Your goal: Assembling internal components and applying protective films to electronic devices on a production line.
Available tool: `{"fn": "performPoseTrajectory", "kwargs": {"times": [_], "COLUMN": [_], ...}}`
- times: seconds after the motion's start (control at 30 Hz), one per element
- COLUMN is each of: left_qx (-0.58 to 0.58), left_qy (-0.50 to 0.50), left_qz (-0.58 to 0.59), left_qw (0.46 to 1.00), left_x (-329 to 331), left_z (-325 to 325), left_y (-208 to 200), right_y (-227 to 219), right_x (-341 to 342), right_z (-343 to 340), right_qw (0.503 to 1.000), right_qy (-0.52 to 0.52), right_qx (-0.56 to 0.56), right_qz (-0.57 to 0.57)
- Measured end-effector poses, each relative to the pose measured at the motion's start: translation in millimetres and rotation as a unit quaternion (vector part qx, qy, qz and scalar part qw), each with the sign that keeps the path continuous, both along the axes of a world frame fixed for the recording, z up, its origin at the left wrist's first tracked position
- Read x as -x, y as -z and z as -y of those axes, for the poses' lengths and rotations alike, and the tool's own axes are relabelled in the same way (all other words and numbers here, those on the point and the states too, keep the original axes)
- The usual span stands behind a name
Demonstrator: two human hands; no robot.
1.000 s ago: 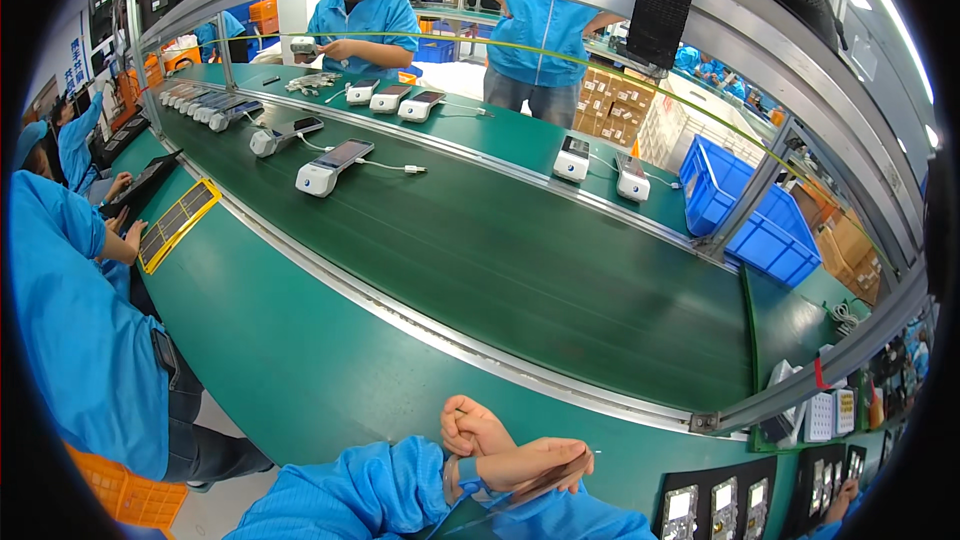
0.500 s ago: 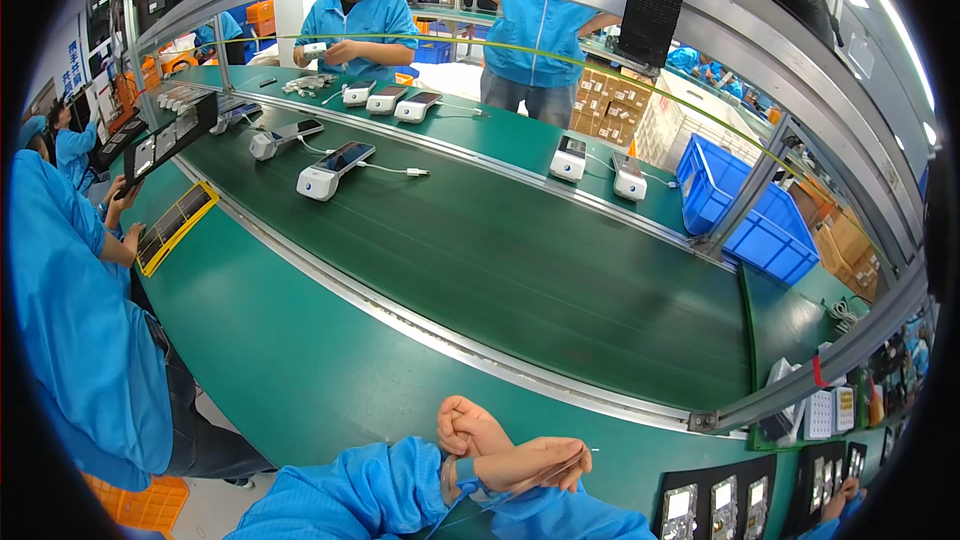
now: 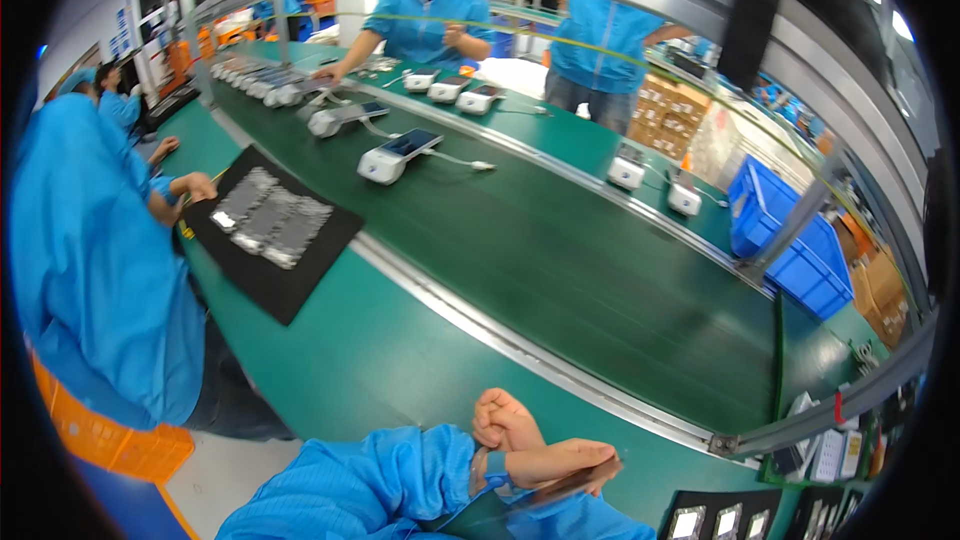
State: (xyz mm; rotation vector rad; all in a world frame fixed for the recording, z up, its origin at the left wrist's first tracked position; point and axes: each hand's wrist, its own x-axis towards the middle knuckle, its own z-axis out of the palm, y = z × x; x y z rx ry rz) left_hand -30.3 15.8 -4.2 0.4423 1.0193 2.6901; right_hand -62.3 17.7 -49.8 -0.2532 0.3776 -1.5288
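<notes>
My forearms cross at the near edge of the green table, in blue sleeves. My left hand (image 3: pixel 565 462) points right with bent fingers, over my right sleeve. Along its lower side runs a thin, see-through, brownish sheet-like thing (image 3: pixel 568 487), blurred, whose kind I cannot make out. A pale band with a blue strap (image 3: pixel 494 472) circles the left wrist. Just beyond it, my right hand (image 3: pixel 503 420) is curled into a fist, with nothing visible in it. The green conveyor belt (image 3: pixel 560 270) lies ahead of both hands, past a metal rail (image 3: pixel 480 325).
White handheld card terminals (image 3: pixel 395 160) with cables stand on the belt and far ledge. At left a co-worker's hand (image 3: pixel 195 186) holds a black mat (image 3: pixel 285 295) of silvery parts. More black mats (image 3: pixel 680 500) lie lower right. A blue crate (image 3: pixel 800 240) stands beyond the metal frame.
My view has turned left, so things sit farther right. The co-worker's black mat has come down flat toward the table. Across the belt, a person's arm now reaches to the terminals. My arms stay crossed.
</notes>
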Motion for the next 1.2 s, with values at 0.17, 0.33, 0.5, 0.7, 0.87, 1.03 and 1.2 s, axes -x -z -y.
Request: {"fn": "performPoseTrajectory", "kwargs": {"times": [0.17, 0.33, 0.5, 0.7, 0.87, 1.03, 1.2], "left_qx": [0.117, 0.079, 0.085, -0.108, -0.201, -0.233, -0.266], "left_qy": [-0.112, -0.27, -0.535, -0.752, -0.713, -0.716, -0.717], "left_qz": [0.049, 0.183, 0.178, 0.196, 0.173, 0.267, 0.268], "left_qw": [0.986, 0.942, 0.822, 0.62, 0.649, 0.601, 0.586], "left_x": [-7.4, -69.9, -188.6, -293.2, -322.9, -294.7, -290.8], "left_z": [7.1, 52.1, 131.4, 183.6, 236.6, 249.2, 270.6], "left_y": [-16.5, -31.0, -21.0, 5.2, 11.4, -24.5, -11.8], "right_y": [-6.4, 21.1, -13.4, -17.3, -13.0, -9.8, -17.0], "right_x": [1.7, -25.7, -2.5, -5.2, -4.0, -4.6, -8.8], "right_z": [3.2, 2.8, -1.3, 2.1, 2.9, 2.4, 1.5], "right_qw": [0.998, 0.957, 0.991, 0.992, 0.992, 0.989, 0.988], "right_qy": [-0.006, 0.239, -0.015, 0.016, 0.008, 0.011, 0.014], "right_qx": [-0.01, 0.047, -0.022, -0.045, -0.025, -0.028, -0.027], "right_qz": [-0.061, -0.156, -0.131, -0.117, -0.124, -0.144, -0.149]}}
